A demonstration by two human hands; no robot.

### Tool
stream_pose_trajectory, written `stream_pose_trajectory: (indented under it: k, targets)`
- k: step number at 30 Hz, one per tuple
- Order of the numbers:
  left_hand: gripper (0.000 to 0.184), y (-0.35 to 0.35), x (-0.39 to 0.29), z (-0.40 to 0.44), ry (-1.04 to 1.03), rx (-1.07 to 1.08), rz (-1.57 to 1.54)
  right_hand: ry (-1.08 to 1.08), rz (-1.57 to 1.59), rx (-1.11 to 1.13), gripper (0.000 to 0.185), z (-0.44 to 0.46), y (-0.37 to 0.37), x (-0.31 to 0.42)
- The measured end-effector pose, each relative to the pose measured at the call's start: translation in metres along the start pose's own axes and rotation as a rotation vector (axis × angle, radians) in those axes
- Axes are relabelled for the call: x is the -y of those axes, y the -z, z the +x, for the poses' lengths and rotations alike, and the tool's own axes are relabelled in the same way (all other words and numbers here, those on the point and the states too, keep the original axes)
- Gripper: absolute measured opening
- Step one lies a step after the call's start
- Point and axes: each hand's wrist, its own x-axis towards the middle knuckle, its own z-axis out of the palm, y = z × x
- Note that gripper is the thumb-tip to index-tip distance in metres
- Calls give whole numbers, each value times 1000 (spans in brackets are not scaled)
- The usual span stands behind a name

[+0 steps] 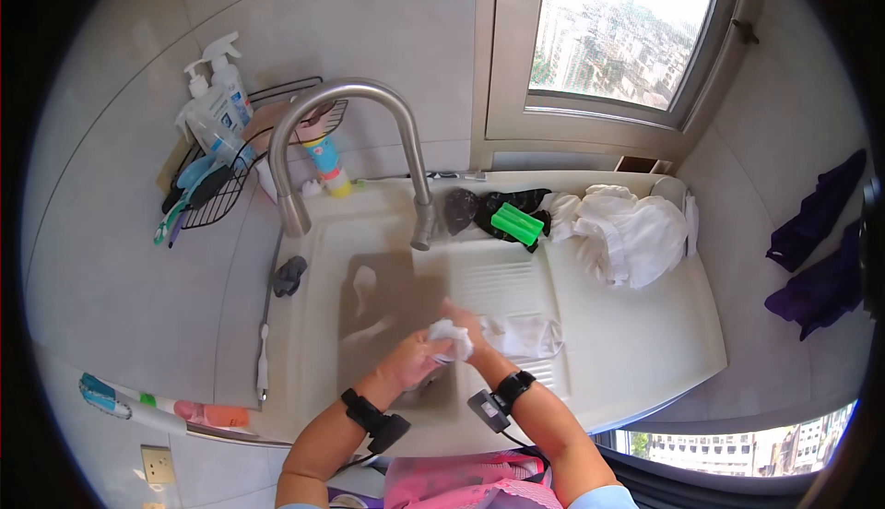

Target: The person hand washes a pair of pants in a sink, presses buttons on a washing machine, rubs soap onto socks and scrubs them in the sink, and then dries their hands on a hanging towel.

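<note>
white cloth (451, 339) between both hands (439, 345)

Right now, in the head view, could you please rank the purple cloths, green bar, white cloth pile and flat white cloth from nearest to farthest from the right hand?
From the right hand:
1. Flat white cloth, on the ridges just right of it.
2. Green bar, ahead, toward the sink's back edge.
3. White cloth pile, back right.
4. Purple cloths, far right by the wall.
</note>
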Motion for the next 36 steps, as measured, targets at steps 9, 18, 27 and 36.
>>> stream_pose_trajectory:
  k: [9, 18, 27, 36]
  targets:
    - [40, -6, -28, -12, 241, 57, -144, -434, 417, 337, 31, -23, 52, 41]
    - [18, 108, -5, 0, -32, -716, 215, -143, 921, -130, 21, -26, 112, 47]
    - [21, -15, -8, 63, 247, -269, 132, -288, 1067, -63, 28, -15, 97, 62]
    - [14, 4, 15, 89, 286, -266, -217, -316, 1186, 105, 41, -15, 79, 61]
